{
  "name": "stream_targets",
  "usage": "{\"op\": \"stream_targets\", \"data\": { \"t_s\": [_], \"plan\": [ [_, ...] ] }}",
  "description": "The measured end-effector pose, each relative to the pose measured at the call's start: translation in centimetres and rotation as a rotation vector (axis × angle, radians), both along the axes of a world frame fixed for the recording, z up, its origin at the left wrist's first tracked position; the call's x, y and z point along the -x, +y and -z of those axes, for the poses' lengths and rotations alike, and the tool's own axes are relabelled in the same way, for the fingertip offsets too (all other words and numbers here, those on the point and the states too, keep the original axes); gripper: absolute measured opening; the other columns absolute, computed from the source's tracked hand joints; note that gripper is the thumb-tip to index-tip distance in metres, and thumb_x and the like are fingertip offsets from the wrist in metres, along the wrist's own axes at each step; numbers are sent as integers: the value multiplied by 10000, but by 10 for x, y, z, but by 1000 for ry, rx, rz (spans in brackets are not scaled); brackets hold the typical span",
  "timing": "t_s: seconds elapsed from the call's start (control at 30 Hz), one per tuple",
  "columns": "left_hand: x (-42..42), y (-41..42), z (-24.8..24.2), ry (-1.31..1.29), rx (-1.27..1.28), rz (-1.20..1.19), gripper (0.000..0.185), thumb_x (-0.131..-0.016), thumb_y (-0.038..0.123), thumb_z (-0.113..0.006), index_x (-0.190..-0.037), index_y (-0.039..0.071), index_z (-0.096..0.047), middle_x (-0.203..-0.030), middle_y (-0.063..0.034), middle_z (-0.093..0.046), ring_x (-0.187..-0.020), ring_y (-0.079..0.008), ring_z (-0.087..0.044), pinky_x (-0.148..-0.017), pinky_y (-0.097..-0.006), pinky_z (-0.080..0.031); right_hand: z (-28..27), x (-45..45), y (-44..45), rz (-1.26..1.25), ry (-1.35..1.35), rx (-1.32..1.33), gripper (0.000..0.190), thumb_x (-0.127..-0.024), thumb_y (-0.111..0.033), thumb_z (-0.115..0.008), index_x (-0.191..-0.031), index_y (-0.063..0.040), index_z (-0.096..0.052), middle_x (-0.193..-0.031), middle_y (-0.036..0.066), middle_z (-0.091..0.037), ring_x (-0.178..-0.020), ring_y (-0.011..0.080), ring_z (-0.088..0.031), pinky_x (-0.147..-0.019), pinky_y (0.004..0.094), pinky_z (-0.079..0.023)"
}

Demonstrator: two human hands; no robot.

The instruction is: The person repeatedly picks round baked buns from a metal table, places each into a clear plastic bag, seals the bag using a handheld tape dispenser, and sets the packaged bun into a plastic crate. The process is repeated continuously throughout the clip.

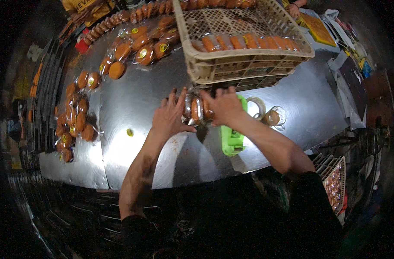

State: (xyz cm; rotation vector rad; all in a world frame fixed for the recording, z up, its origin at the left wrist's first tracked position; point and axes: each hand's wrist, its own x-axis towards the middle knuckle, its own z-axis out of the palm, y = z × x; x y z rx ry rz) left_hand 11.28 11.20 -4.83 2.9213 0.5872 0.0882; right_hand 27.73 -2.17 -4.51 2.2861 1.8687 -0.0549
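Between my two hands, on the metal tabletop [142, 113], a short row of plastic-wrapped round buns [197, 108] stands on edge. My left hand [171, 116] presses the row from the left, its thumb pointing right below the packs. From the right, my right hand [227, 108] holds the other end, fingers stretched forward. A bright green plastic holder [232, 142] lies partly hidden under my right hand and forearm. Just beyond my fingertips is the near side of a beige plastic crate [248, 55], with a row of wrapped buns [239, 42] inside along its near wall.
Loose wrapped buns [145, 55], some with yellow stickers, spread over the table's far left. More buns [75, 119] are heaped at left. A glass mug [276, 116] and a round clear object [256, 108] stand at right. Another person [87, 11] is across the table.
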Motion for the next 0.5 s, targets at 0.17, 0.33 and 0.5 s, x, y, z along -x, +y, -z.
{"op": "stream_targets", "data": {
  "t_s": [0.17,0.33,0.5],
  "plan": [
    [-1,2,3,90,141,-60,880,-572,438,-885,-1269,77,-485,-1199,-182,-564,-1087,-399,-575,-894,-489,-521,23,13,24,-82,275,-62,541,-729,-343,-756,-1160,-59,-596,-1047,153,-661,-998,314,-643,-751,470,-539],
    [-8,-48,-157,-157,285,-371,687,-579,169,-909,-1170,63,-575,-1128,-137,-600,-1044,-320,-602,-895,-400,-504,-111,-4,0,-216,545,-579,213,-811,-163,-613,-966,-28,-667,-897,173,-646,-704,304,-647,-614,433,-530],
    [-107,-8,-273,-271,-295,1,837,-595,254,-878,-1317,57,-502,-1262,-192,-554,-1155,-341,-567,-989,-430,-464,-211,-117,-6,-348,303,-1117,211,-799,-165,-602,-956,-40,-667,-1002,203,-628,-931,352,-625,-757,450,-521]
  ]
}}
